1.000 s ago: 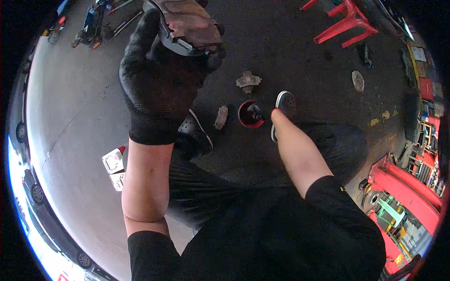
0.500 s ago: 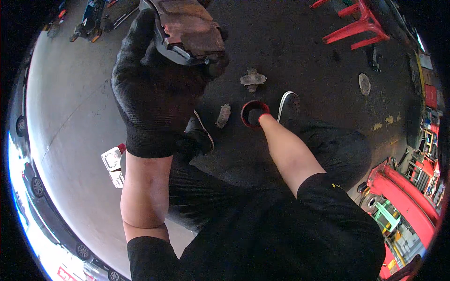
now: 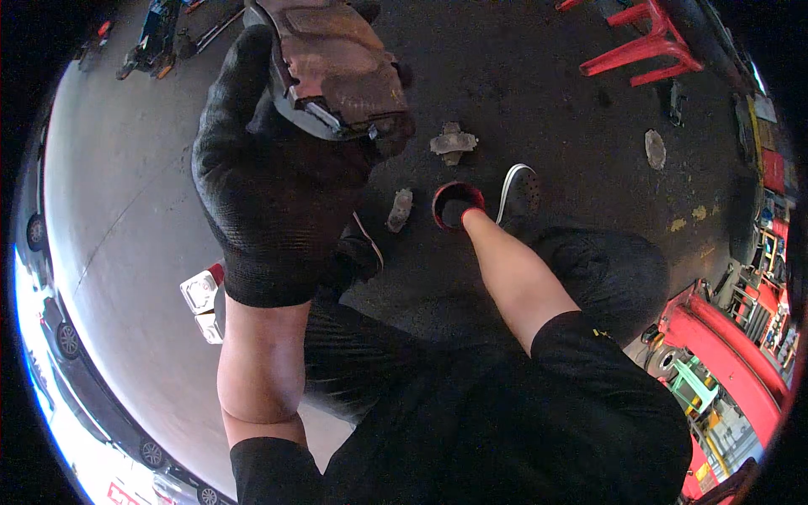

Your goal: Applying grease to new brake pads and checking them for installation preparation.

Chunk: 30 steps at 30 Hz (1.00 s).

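Left hand (image 3: 278, 185), black knit glove, fingers wrapped around a worn brake pad (image 3: 337, 71), held up close to the camera at top centre. Pad: rusty brown face, scuffed and uneven, grey metal backing plate along the lower edge with a small clip showing at its right end. Gloved fingertips curl over the pad's right and lower edge, thumb side hidden behind it. Right hand (image 3: 459, 215) is down inside a small red-rimmed round tub (image 3: 457, 204) on the floor; fingers hidden in the tub, can't tell their state. Just left of the tub lies a second brake pad (image 3: 400, 209), grey, flat on the floor; above it a small grey metal bracket piece (image 3: 453, 141). A black shoe with white sole (image 3: 519, 193) sits just right of the tub. White and red cartons (image 3: 204, 296) lie by the left forearm. Floor: dark rough asphalt (image 3: 539, 93) on the right, smoother pale concrete (image 3: 118, 219) on the left. Red plastic stool (image 3: 644, 38) at top right, floor jack (image 3: 151, 38) top left, red equipment and shelving along the right rim.
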Motion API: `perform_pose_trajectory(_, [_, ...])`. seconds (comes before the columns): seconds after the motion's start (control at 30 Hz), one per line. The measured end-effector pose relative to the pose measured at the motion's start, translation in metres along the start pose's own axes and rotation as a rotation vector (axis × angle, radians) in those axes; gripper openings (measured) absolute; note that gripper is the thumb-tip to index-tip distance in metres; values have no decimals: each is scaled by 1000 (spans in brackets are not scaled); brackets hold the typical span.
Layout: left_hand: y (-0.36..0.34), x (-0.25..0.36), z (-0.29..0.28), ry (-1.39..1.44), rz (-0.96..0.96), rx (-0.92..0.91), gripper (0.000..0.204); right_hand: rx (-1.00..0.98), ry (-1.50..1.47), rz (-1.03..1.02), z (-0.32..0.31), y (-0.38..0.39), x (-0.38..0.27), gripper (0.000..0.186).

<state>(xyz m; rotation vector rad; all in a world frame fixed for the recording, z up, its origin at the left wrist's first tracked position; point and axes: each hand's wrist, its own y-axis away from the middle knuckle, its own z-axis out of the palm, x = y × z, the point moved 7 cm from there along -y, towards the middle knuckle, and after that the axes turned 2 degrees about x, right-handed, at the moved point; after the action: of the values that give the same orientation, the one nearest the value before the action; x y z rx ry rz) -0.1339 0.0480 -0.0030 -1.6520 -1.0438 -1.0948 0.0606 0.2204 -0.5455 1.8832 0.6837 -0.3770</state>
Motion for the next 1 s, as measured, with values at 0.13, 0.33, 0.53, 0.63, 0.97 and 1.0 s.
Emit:
perform_pose_trajectory(0.13, [-4,12,1,-176,138,2,57,55,136,-74,-3,3,-7,25])
perform_pose_trajectory(0.33, [6,15,3,-468,173,18,59,90,307,-181,-3,8,-16,27])
perform_pose_trajectory(0.53, [-1,2,4,52,198,-31,56,84,466,-307,-3,10,-28,29])
perform_pose_trajectory(0.63, [2,-15,8,532,-117,-21,56,30,589,-388,-1,15,-36,30])
perform_pose_trajectory(0.97, [7,0,5,1143,-281,-205,57,-126,843,-679,-123,81,-178,34])
perform_pose_trajectory(1.0, [8,-1,4,1186,-285,-249,57,-209,793,-665,-143,97,-204,34])
